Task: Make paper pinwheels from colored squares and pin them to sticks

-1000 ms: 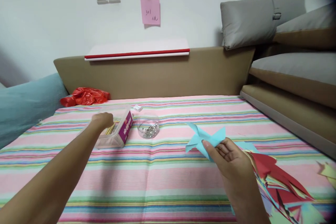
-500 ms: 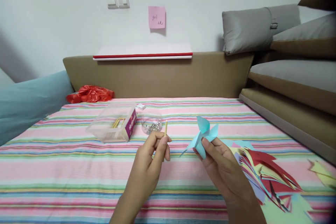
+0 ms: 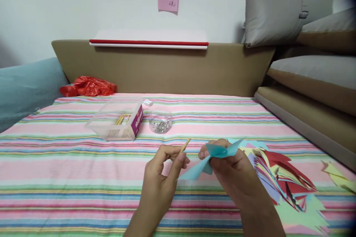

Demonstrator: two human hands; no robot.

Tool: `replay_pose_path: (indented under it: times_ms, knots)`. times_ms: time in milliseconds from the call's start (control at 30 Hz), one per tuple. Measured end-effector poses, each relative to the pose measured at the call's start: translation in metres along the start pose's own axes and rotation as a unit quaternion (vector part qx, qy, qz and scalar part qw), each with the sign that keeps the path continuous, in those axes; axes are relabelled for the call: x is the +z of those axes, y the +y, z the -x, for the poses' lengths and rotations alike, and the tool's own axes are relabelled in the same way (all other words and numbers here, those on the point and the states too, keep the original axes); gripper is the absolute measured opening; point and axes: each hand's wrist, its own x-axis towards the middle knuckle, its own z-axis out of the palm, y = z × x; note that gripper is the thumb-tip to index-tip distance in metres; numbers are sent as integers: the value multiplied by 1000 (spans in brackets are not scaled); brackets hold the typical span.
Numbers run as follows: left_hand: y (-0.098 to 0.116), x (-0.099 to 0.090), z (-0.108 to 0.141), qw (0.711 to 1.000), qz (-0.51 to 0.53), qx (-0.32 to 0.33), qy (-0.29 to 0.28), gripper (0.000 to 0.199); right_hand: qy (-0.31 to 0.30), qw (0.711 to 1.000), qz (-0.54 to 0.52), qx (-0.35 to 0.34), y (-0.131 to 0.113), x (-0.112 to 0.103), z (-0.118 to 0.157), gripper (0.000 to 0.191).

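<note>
A thin wooden stick (image 3: 185, 145) is pinched between the thumb and fingers of my left hand (image 3: 164, 172), its tip slanting up to the right. My right hand (image 3: 233, 170) grips a light blue paper pinwheel (image 3: 218, 151) by its centre, its blades spread out and turned nearly edge-on. One blade reaches down to the left, close to my left thumb. Stick and pinwheel are apart. Beyond my left hand stands a round clear container (image 3: 160, 121) of small silvery metal pieces, perhaps pins.
A clear plastic box (image 3: 111, 118) with a purple label holds several sticks. Cut coloured papers (image 3: 280, 177) lie in a pile at the right, yellow scraps (image 3: 338, 176) beside them. A red plastic bag (image 3: 89, 87) and a small white box (image 3: 148, 102) sit farther back; cushions (image 3: 311, 81) line the right.
The pinwheel has been tipped over, from facing me to nearly edge-on. The stick has gone from upright to slanting right, nearer the pinwheel. The view has tilted downward.
</note>
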Motion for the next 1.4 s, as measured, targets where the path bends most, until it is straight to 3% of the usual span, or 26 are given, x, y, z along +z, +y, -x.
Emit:
replay_pose_path:
  times_ms: [133,367,633,867,1000,1100,1167,1267,1400]
  knots:
    - [3,0,-1,998,-18,55,11,16,-16,992,101,-77,-5,11,2,6]
    - [5,1,-1,990,87,84,78,15,-47,956,257,-136,-17,32,8,16]
    - [4,-2,0,989,56,101,93,32,-2,934,326,-147,-16,24,11,19]
    - [7,-4,-1,978,-49,170,109,25,-14,940,314,-134,-16,26,10,20]
    - [7,-2,1,975,-62,174,123,21,-16,941,302,-151,-15,29,9,19]
    - [4,0,1,986,-21,117,117,18,2,946,291,-141,-12,28,8,16]
    - [2,0,-1,992,60,4,109,8,36,950,277,-140,-11,24,8,11]
    - [-3,-2,-7,959,202,-157,121,17,55,952,257,-155,-10,12,9,6]
    - [-7,-5,-14,915,324,-195,142,23,-13,960,235,-149,-13,-3,10,4]
